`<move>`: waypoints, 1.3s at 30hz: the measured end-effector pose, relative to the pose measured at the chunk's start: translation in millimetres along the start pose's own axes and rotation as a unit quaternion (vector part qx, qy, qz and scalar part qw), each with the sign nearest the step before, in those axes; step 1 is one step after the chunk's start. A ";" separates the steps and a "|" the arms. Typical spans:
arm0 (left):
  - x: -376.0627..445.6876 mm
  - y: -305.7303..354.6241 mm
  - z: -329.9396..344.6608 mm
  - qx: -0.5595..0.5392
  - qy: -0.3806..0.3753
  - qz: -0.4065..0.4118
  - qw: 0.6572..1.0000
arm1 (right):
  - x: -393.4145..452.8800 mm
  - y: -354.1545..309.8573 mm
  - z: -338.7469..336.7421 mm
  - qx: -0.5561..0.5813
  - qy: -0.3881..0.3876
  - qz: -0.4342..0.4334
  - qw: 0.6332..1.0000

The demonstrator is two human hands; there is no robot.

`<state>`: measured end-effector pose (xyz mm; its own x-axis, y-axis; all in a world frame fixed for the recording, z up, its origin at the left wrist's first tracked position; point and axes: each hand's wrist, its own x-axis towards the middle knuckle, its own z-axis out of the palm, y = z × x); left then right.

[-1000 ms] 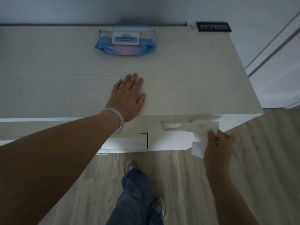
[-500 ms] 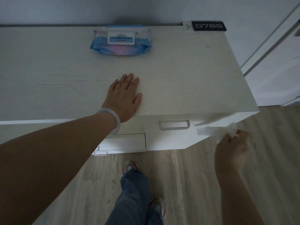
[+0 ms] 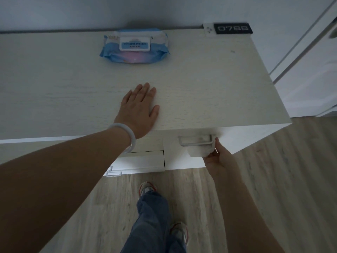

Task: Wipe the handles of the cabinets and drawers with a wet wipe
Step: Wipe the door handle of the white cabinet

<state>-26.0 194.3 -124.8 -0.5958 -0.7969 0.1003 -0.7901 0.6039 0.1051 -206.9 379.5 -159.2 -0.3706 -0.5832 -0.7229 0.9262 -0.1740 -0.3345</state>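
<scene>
A pale wooden cabinet (image 3: 209, 84) fills the upper view. Its top right drawer carries a silver bar handle (image 3: 195, 141). My right hand (image 3: 218, 157) holds a white wet wipe (image 3: 199, 151) just under the right end of that handle, touching the drawer front. My left hand (image 3: 139, 110) lies flat on the cabinet top near its front edge, fingers spread, a pale bangle on the wrist. Lower drawers at the left stick out slightly, with small handles (image 3: 114, 173) showing.
A blue pack of wet wipes (image 3: 135, 46) lies at the back of the cabinet top. A black number plate (image 3: 233, 29) sits at the back right corner. A white door (image 3: 313, 61) stands at the right. My legs and shoes (image 3: 151, 207) are on the wooden floor.
My right hand, which had swung off to the right of the handle, has come back left with the wipe to the handle's right end. My left hand stays flat.
</scene>
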 end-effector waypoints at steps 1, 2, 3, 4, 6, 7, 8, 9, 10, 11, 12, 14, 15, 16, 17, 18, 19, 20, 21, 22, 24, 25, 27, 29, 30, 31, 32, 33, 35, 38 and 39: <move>0.0 0.2 0.1 -0.002 0.000 0.000 1.000 | 2.1 2.2 1.1 0.015 0.004 0.011 1.000; 0.0 0.3 -0.2 -0.005 -0.001 0.001 1.000 | 2.6 5.3 2.5 0.038 -0.005 0.021 0.999; -0.1 0.2 -0.8 -0.007 -0.002 0.001 1.000 | 3.1 10.3 2.3 0.063 -0.018 0.031 0.997; -0.1 0.5 -1.4 -0.007 -0.003 0.001 1.000 | 2.5 16.5 1.2 0.091 -0.034 0.041 0.994; -0.2 0.5 -1.7 -0.007 -0.003 0.001 1.000 | 3.0 29.6 -2.5 0.118 -0.049 0.048 0.991; -0.2 0.0 -1.8 -0.007 -0.005 0.001 1.000 | 5.2 32.7 -4.3 0.123 -0.046 0.046 0.990; -0.4 -0.2 -1.7 -0.007 -0.007 0.001 1.000 | 8.6 33.2 -6.6 0.127 -0.055 0.043 0.989; -0.5 -0.5 -1.6 -0.007 -0.008 0.001 1.000 | 10.8 30.9 -7.5 0.138 -0.073 0.042 0.987; -0.4 -0.4 -1.5 -0.007 -0.009 0.001 1.000 | 13.3 26.9 -8.0 0.150 -0.095 0.041 0.983; -0.2 -0.5 -1.1 -0.006 -0.010 0.001 1.000 | 16.6 23.4 -9.0 0.156 -0.108 0.039 0.981; 0.3 -0.9 -1.2 -0.006 -0.010 -0.001 1.000 | 19.4 21.7 -9.9 0.163 -0.119 0.046 0.978; 0.2 -1.0 -2.2 -0.003 -0.006 -0.002 1.000 | 20.7 23.1 -12.2 0.195 -0.141 0.068 0.968; -0.1 -0.6 -2.6 -0.002 -0.005 -0.002 1.000 | 20.0 26.6 -12.3 0.214 -0.148 0.070 0.963; -0.4 -0.1 -2.8 -0.002 -0.006 -0.001 1.000 | 18.6 30.4 -12.1 0.218 -0.157 0.066 0.961; -0.7 0.3 -2.9 -0.003 -0.007 0.000 1.000 | 15.7 35.6 -9.9 0.210 -0.161 0.051 0.963; -0.7 0.7 -2.8 -0.005 -0.009 0.001 1.000 | 13.4 41.7 -7.1 0.199 -0.162 0.036 0.966; -0.5 0.5 -2.3 -0.006 -0.009 0.002 1.000 | 11.4 48.3 -5.3 0.183 -0.154 0.034 0.970; -0.5 0.1 -1.8 -0.005 -0.009 0.003 1.000 | 8.3 54.0 -4.1 0.158 -0.145 0.034 0.976; -0.3 -0.1 -1.5 -0.006 -0.009 0.003 1.000 | 5.6 56.7 -3.2 0.131 -0.123 0.031 0.983; -0.2 -0.4 -1.4 -0.007 -0.008 0.003 1.000 | 4.5 56.3 -2.8 0.106 -0.105 0.028 0.988; -0.4 -0.8 -2.1 -0.011 -0.008 0.001 1.000 | 2.7 47.6 -6.1 0.108 -0.092 0.016 0.990; -0.5 -0.5 -2.1 -0.012 -0.008 0.001 1.000 | 5.3 39.1 -9.8 0.123 -0.089 0.012 0.988; -0.7 -0.3 -2.1 -0.012 -0.008 0.002 1.000 | 7.1 18.8 -14.7 0.082 -0.080 -0.002 0.993; -0.5 -0.5 -2.0 -0.010 -0.010 0.002 1.000 | 7.6 8.2 -16.8 0.025 -0.072 -0.007 0.997; -0.4 -0.7 -1.9 -0.009 -0.010 0.002 1.000 | 6.0 9.6 -14.4 0.015 -0.072 -0.011 0.997; -0.3 -0.7 -1.9 -0.008 -0.009 0.002 1.000 | 3.2 15.4 -11.7 0.003 -0.060 -0.015 0.998; -0.1 -0.7 -1.7 -0.008 -0.009 0.002 1.000 | 0.1 23.1 -9.0 -0.005 -0.051 -0.014 0.999; -0.1 -0.6 -1.8 -0.008 -0.009 0.001 1.000 | -2.3 31.1 -7.7 -0.009 -0.049 -0.008 0.999; -0.2 0.2 -2.4 -0.010 -0.009 -0.001 1.000 | -6.3 36.1 -6.5 -0.003 -0.046 0.004 0.999; -0.6 0.1 -2.0 -0.009 -0.008 0.000 1.000 | -3.5 16.0 -11.3 0.031 -0.051 -0.019 0.998; -0.7 -0.1 -1.5 -0.009 -0.006 0.000 1.000 | -2.5 10.3 -11.8 0.041 -0.050 -0.026 0.998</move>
<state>-25.3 194.9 -123.5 -0.5974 -0.7971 0.0879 -0.7875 0.6038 0.1232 -197.3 388.5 -168.0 -0.4129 -0.6475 -0.6405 0.9102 -0.2683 -0.3156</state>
